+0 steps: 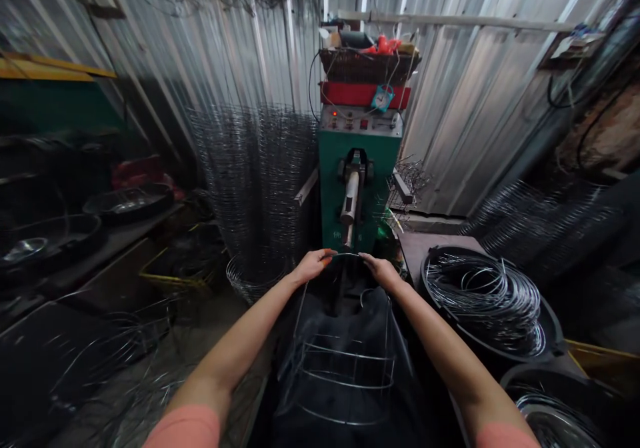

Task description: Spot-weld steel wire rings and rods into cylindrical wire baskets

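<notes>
Salmon-coloured sleeves and bare forearms reach forward on either side of a wire frame that lies over dark cloth. Thin and silvery, the frame shows several curved crosswires, bowed toward the camera, with fine side wires running up toward a shallow arc at its far end; whether every wire joins is too dim to tell. The left hand pinches the arc's left end, fingers closed narrow, and the right hand grips its right end likewise. That arc sits just below the metal rod of a green machine. Stacked wire hoops stand left of the machine; to the right, a black tub holds a tangled heap of shiny wire rings.
</notes>
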`<state>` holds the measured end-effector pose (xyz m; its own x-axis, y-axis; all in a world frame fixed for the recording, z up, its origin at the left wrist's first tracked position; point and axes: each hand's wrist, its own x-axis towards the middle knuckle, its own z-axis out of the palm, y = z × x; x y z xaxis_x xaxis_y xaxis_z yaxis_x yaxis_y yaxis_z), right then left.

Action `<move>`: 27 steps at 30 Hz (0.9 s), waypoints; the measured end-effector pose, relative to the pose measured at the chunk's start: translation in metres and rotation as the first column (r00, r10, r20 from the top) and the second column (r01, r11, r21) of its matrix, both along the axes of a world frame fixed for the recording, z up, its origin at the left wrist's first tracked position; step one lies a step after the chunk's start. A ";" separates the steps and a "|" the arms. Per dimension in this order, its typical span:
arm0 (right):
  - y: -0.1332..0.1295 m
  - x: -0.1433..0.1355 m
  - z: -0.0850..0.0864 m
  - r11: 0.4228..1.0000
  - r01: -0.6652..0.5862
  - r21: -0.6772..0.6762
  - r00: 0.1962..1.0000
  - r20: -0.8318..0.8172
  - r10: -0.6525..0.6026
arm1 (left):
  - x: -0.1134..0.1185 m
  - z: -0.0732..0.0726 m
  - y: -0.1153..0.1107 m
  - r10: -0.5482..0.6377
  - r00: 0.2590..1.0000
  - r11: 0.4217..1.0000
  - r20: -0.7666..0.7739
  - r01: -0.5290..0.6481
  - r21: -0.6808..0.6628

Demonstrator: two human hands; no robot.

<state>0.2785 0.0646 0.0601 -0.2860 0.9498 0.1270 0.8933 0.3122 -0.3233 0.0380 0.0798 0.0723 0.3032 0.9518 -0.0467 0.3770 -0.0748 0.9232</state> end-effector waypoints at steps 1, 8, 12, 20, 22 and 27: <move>0.001 -0.002 0.001 1.000 0.017 -0.008 0.997 0.081 -0.016 | 0.000 -0.002 0.003 -0.035 0.997 0.993 -0.066 0.042 0.107; 0.004 -0.023 0.006 1.000 -0.008 -0.019 0.894 0.448 0.015 | 0.000 -0.012 0.020 -0.099 0.883 0.895 -0.460 0.281 0.346; 0.010 -0.026 0.008 0.999 -0.012 -0.053 0.885 0.464 0.035 | -0.001 -0.014 0.026 -0.063 0.841 0.884 -0.538 0.297 0.360; 0.037 -0.023 0.025 0.997 -0.031 -0.075 0.950 0.308 0.053 | -0.001 -0.002 0.049 -0.089 0.908 0.917 -0.409 0.235 0.323; 0.042 -0.023 0.028 0.996 -0.029 -0.080 0.963 0.265 0.050 | -0.001 0.001 0.054 -0.084 0.923 0.933 -0.375 0.206 0.297; 0.048 -0.024 0.026 0.996 -0.026 -0.085 0.976 0.214 0.044 | -0.002 0.002 0.058 -0.089 0.947 0.951 -0.310 0.173 0.255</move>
